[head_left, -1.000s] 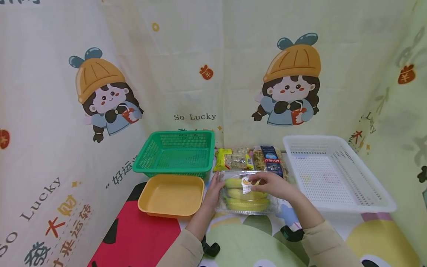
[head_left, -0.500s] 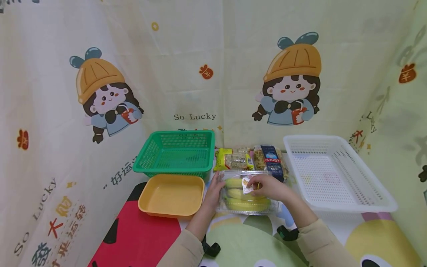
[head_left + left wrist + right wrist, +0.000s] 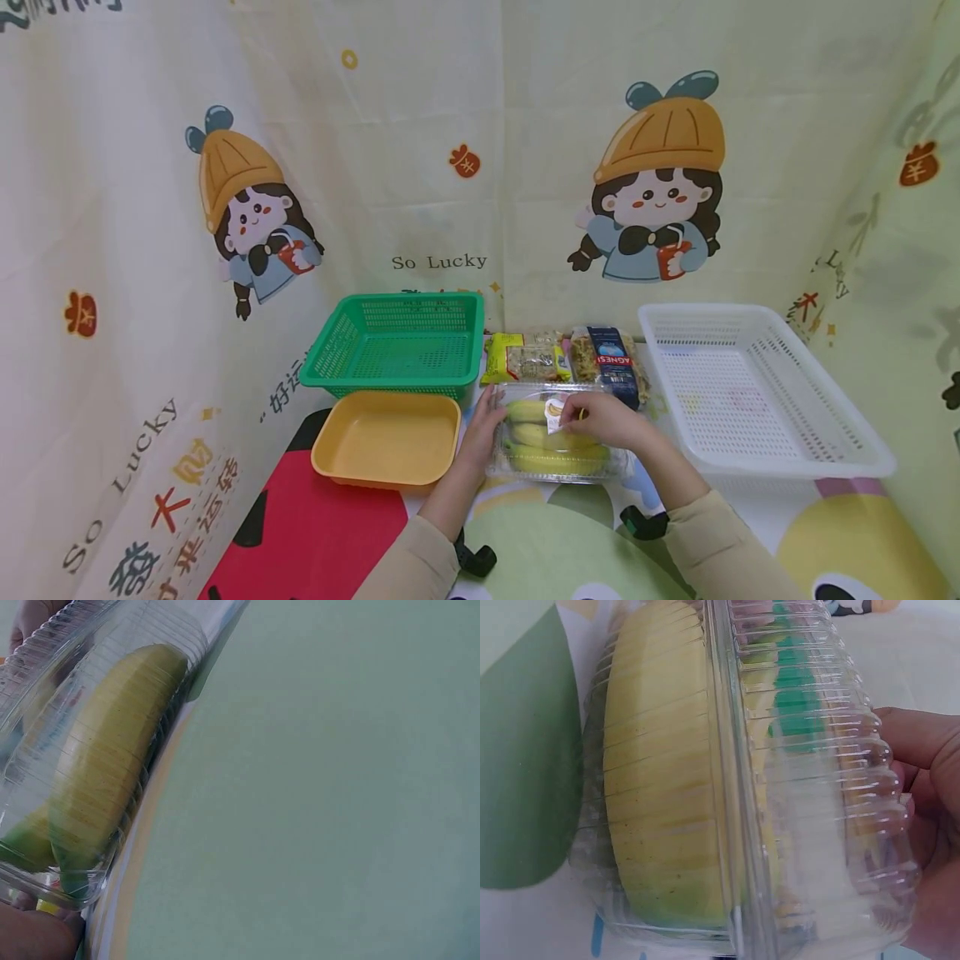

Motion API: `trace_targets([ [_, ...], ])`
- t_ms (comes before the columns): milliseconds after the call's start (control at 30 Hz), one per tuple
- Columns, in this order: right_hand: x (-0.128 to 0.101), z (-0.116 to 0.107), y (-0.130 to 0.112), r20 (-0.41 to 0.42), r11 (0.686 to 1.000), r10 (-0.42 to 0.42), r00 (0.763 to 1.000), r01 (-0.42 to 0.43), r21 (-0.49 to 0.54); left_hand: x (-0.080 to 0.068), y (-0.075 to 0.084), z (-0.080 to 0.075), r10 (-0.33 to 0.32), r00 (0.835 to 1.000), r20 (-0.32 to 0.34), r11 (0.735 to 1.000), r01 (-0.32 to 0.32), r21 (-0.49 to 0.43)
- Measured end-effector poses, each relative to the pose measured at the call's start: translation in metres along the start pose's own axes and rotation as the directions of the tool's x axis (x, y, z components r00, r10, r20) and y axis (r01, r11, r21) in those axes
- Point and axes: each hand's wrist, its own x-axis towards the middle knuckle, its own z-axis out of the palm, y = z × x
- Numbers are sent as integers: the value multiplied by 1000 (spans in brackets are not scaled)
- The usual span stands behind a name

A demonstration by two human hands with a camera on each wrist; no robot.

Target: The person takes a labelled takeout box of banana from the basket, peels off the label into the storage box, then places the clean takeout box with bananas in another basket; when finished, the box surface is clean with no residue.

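A clear plastic clamshell box (image 3: 624,463) lies on the table in front of the person, with several yellow bananas (image 3: 558,458) inside. Along the box's left side rests my left hand (image 3: 477,437), its fingers extended against the wall. Over the lid, my right hand (image 3: 611,421) pinches the right edge of a white label (image 3: 553,414) that has a banana picture. From the right wrist view, the curled right fingers (image 3: 930,765) are close to the ribbed lid. A green-tipped banana (image 3: 112,750) shows through the box in the left wrist view.
Behind the box lie a yellow snack packet (image 3: 525,358) and an Agnesi pasta bag (image 3: 609,362). To the left stand a green basket (image 3: 315,375) and an orange-yellow tray (image 3: 386,479). A white basket (image 3: 795,465) is at the right. A printed cloth (image 3: 480,208) hangs behind.
My right hand has come slightly left and closer to the label, and the label's angle has shifted a little. The left hand and the box have stayed in place.
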Motion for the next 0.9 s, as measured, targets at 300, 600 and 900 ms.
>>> trace_targets([
  [300, 3, 2, 6, -10, 996, 44, 999, -43, 83, -1, 1, 0, -13, 1000, -2, 1000, 13, -1],
  [600, 3, -1, 2, -11, 961, 147, 989, -140, 239, -1, 1, 1, -25, 1000, -12, 1000, 26, 18],
  [900, 3, -2, -2, -28, 945, 163, 986, -147, 293, 1, -2, 0, -9, 1000, -7, 1000, 9, 25],
])
